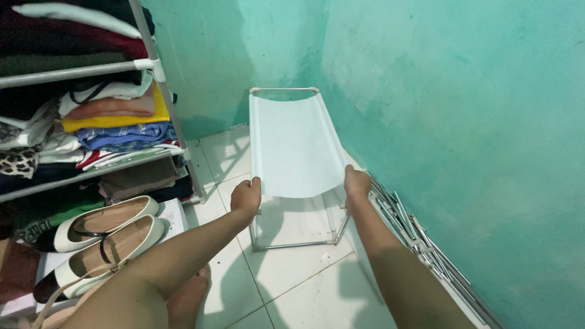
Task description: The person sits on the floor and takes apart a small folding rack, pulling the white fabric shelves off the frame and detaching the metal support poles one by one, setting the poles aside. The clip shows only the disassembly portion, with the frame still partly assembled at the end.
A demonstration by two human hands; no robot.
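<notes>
A pale fabric shelf sheet (292,146) stretches over a small frame of white metal tubes (284,90) standing on the tiled floor against the teal wall. My left hand (245,196) grips the sheet's near left edge and frame post. My right hand (356,181) grips the near right edge. Both arms reach forward from the bottom of the view.
A wardrobe rack (159,73) with folded clothes (116,116) stands at the left. A pair of cream shoes (109,234) lies on a white box below it. Several loose metal tubes (420,244) lie along the right wall. White floor tiles (304,280) lie in front.
</notes>
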